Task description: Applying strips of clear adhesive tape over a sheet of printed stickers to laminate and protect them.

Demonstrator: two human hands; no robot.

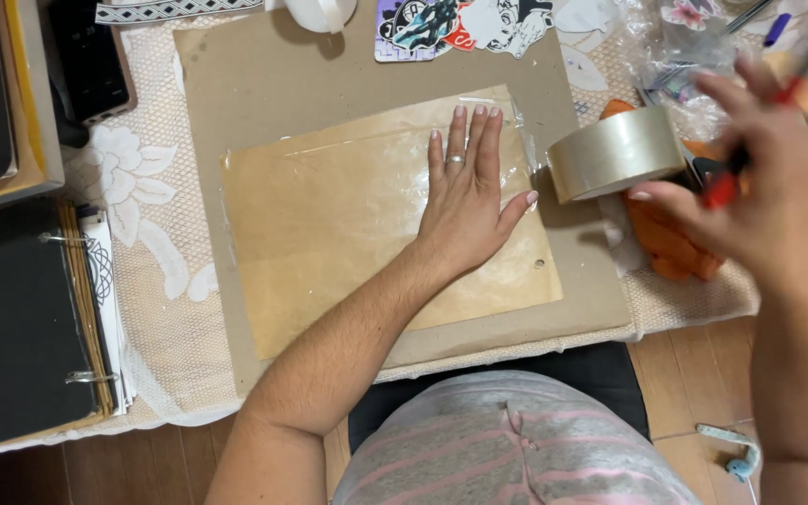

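Note:
My left hand (468, 192) lies flat, fingers together, on a brown paper sheet (329, 224) covered with clear tape. The sheet rests on a larger cardboard board (236, 84). My right hand (764, 192) is raised at the right, blurred, and grips a red-handled tool (722, 187). Just left of that hand is a roll of clear packing tape (614, 152), tilted on its edge; whether the right hand also holds it is unclear.
A ring binder with black pages (25, 318) lies at the left. A black phone (91, 56) sits top left, stickers (460, 23) at the top, an orange cloth (670, 243) under the right hand, plastic bags (675, 47) top right. White lace tablecloth (151, 206) covers the table.

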